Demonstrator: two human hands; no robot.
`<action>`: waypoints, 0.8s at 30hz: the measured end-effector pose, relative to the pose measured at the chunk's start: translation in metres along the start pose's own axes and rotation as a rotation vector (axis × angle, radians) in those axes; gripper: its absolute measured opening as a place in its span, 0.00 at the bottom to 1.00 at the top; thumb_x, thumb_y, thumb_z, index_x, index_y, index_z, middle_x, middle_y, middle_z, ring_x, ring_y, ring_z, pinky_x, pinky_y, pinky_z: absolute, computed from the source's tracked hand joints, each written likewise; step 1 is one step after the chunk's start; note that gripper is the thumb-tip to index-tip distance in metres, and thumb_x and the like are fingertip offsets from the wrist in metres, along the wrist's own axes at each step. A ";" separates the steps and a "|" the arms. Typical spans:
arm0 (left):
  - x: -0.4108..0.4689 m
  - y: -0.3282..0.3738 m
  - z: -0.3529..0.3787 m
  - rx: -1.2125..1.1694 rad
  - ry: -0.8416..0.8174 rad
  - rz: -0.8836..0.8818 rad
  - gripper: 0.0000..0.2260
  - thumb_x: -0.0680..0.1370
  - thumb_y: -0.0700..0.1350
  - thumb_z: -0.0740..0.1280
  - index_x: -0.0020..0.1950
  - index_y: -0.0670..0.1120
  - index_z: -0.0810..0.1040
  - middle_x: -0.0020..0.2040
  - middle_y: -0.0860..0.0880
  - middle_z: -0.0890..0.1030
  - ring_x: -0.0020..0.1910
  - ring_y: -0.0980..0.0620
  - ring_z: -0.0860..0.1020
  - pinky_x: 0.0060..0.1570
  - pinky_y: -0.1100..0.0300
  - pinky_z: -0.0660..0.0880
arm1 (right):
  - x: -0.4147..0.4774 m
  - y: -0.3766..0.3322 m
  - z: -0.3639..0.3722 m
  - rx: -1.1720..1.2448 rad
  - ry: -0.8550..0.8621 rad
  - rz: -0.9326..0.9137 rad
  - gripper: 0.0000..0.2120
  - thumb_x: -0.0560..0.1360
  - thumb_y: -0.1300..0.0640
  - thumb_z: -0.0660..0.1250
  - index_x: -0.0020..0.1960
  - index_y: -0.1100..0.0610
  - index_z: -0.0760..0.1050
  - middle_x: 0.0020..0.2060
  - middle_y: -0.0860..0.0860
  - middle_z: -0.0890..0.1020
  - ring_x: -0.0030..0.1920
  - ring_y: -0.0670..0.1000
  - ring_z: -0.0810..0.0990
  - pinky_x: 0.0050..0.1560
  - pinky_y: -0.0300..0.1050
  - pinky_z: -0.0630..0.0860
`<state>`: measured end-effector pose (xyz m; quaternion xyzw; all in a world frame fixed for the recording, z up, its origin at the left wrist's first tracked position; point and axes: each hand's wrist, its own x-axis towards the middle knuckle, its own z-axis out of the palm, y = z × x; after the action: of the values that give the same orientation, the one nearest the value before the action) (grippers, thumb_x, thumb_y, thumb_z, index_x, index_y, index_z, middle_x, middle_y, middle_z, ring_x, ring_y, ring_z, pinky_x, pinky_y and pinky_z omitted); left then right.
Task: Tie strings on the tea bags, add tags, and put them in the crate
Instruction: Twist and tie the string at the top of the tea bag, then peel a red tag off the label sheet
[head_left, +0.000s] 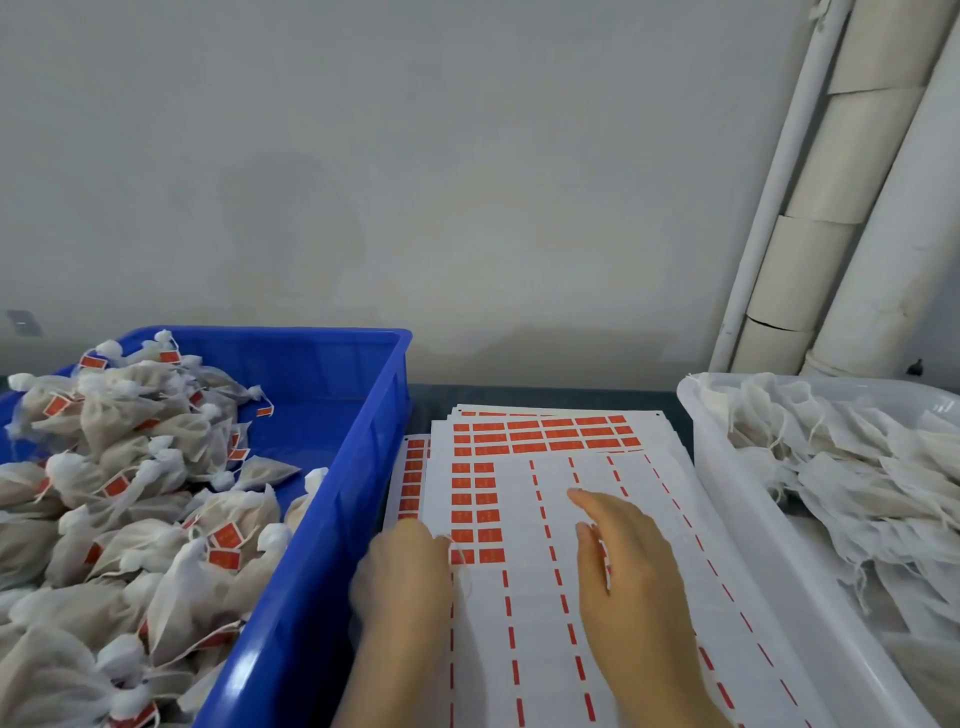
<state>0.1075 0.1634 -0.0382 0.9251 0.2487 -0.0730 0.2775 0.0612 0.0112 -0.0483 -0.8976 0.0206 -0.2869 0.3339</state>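
1. Blue plastic crate, on the left of the table. It holds a heap of tied tea bags, white mesh pouches knotted at the neck. Each carries a small red tag, with print too small to read.
2. Tag sheets, a stack of white backing sheets lying flat between the crate and the tub. Red rectangular tags stand in rows at the far end and in a double column at the left of the top sheet. The rest of that sheet shows lines of red dashes. No writing is legible.
3. White plastic tub, on the right. It is filled with flat, limp tea bags trailing loose white strings.
4. Left hand, at the left edge of the top sheet, back upward, fingers curled, with the tips at the lowest tags of the double column. A thin white string crosses a tag there. The view is blurred, and I cannot tell whether the grip is clamped on the string.
5. Right hand, over the middle of the top sheet. The index finger is straight and points away, the other fingers are relaxed, and the grip is apart.
6. White pipes, slanting up the wall at the far right.
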 end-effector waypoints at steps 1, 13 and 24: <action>0.002 0.002 0.006 0.064 0.007 0.008 0.11 0.78 0.55 0.61 0.55 0.50 0.69 0.44 0.51 0.73 0.39 0.54 0.75 0.45 0.57 0.76 | 0.000 0.000 0.002 -0.009 -0.078 0.038 0.23 0.70 0.46 0.58 0.61 0.53 0.75 0.60 0.51 0.78 0.59 0.54 0.77 0.60 0.44 0.63; 0.010 -0.012 0.014 -0.145 0.059 0.132 0.16 0.75 0.63 0.60 0.49 0.50 0.70 0.46 0.54 0.79 0.38 0.56 0.80 0.37 0.61 0.78 | -0.006 0.007 0.026 -0.125 -0.381 0.098 0.19 0.79 0.45 0.54 0.69 0.39 0.59 0.70 0.38 0.62 0.69 0.41 0.61 0.70 0.38 0.58; -0.002 -0.018 -0.012 -0.779 -0.289 0.333 0.10 0.77 0.55 0.61 0.45 0.52 0.78 0.34 0.56 0.84 0.33 0.55 0.83 0.26 0.66 0.76 | 0.001 -0.021 0.027 0.206 -0.315 0.152 0.12 0.71 0.42 0.61 0.55 0.36 0.67 0.54 0.34 0.71 0.49 0.35 0.70 0.59 0.31 0.68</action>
<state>0.0970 0.1825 -0.0365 0.7592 0.0639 -0.0565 0.6452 0.0728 0.0430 -0.0519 -0.8885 0.0064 -0.1173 0.4437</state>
